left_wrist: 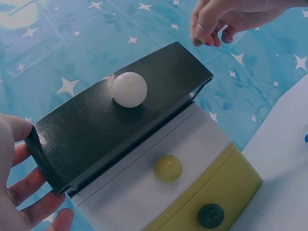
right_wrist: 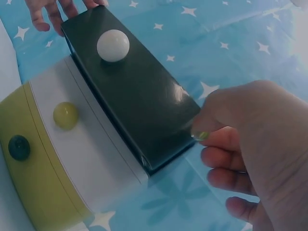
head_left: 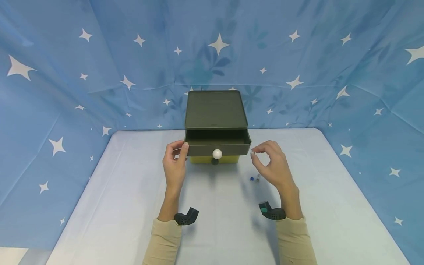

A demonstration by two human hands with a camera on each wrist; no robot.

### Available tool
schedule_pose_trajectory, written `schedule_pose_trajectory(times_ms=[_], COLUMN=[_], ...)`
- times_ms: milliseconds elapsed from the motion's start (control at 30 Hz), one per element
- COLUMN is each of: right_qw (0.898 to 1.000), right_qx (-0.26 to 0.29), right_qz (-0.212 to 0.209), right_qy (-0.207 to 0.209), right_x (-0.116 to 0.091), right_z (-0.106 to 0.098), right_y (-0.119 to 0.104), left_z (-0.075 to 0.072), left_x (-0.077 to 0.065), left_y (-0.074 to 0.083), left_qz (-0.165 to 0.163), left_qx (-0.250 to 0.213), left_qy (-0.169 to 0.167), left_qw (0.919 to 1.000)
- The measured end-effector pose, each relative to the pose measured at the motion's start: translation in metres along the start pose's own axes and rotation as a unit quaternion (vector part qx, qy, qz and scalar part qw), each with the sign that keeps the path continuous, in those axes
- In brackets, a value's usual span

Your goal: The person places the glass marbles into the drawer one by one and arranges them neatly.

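A small chest of drawers [head_left: 212,110] has a dark green top drawer [left_wrist: 86,130] pulled out, with a white round knob [head_left: 217,154]. My left hand [head_left: 175,162] holds the left end of this drawer, thumb near its front corner and fingers along its side. Beside the drawer's right end, my right hand [head_left: 273,165] pinches a small glassy marble [right_wrist: 201,135] with yellow-green in it between thumb and forefinger. Its other fingers are loosely bent. What I see of the drawer's inside is dark.
Below are a white drawer [left_wrist: 139,187] with a yellow knob [left_wrist: 168,168] and a yellow drawer [right_wrist: 43,192] with a green knob [right_wrist: 19,147]. A blue marble [head_left: 252,179] and a few clear small pieces [head_left: 258,179] lie on the white table [head_left: 132,206]. Blue star-printed cloth [head_left: 149,62] stands behind.
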State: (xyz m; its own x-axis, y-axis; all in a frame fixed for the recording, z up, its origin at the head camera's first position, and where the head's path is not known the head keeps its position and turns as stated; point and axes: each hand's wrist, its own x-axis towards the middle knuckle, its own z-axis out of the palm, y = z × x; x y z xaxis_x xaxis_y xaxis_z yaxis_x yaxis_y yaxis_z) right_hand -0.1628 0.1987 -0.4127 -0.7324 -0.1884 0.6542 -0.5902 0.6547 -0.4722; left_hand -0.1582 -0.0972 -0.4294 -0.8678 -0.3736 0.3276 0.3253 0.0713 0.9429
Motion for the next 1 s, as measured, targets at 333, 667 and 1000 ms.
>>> schedule_pose_trajectory(times_ms=[333,667,1000], right_qw=[0.997,0.989,0.987], right_qx=[0.02,0.049,0.048], right_qz=[-0.013,-0.015,0.016], right_qy=[0.074,0.139,0.156], right_x=[0.003,0.009,0.011], right_z=[0.008,0.023,0.032], right_y=[-0.005,-0.01,-0.013], left_z=[-0.001,-0.001,0.0], left_x=[0.001,0.001,0.0], left_y=[-0.004,-0.003,-0.003], left_qz=[0.004,0.008,0.004], left_qx=[-0.002,-0.003,-0.005], left_qy=[-0.009,-0.01,-0.009], left_qw=[1.0,0.9999,0.9999])
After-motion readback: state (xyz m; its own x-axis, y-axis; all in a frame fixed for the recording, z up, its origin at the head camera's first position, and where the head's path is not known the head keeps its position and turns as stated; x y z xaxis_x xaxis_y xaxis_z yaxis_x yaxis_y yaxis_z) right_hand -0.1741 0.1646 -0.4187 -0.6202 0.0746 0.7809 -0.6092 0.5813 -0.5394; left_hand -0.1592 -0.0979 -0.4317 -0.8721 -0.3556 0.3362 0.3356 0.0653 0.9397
